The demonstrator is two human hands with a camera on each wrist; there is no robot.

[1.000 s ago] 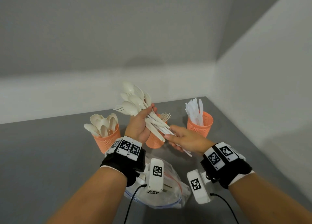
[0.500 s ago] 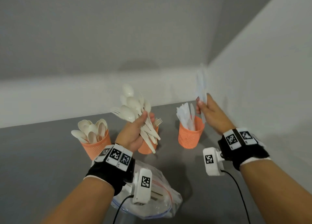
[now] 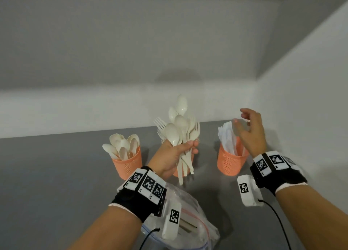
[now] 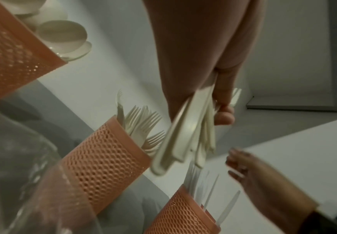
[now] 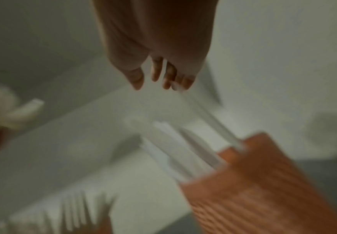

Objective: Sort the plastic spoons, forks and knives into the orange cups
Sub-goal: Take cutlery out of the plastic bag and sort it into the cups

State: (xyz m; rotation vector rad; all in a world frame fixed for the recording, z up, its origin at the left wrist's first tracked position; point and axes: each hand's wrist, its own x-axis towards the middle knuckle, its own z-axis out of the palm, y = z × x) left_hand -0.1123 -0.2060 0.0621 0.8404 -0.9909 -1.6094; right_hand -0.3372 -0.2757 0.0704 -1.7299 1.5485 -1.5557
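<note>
left hand [image 3: 170,156] grips mixed bundle of spoons and forks [image 3: 180,134] by the handles, above the middle fork cup [image 4: 105,156]. right hand [image 3: 250,131] is empty w/ fingers spread, just above the knife cup [image 3: 230,160]. spoon cup [image 3: 128,164] sits at left. cutlery looks light, stiff, slick; prob. best pinched singly at handle end, near the bundle's base.

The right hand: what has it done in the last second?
The right hand pulled knives from the left hand's bundle, carried them right, and released them into the knife cup; it's now empty. The left hand still grips the bundle; the cups haven't moved.
</note>
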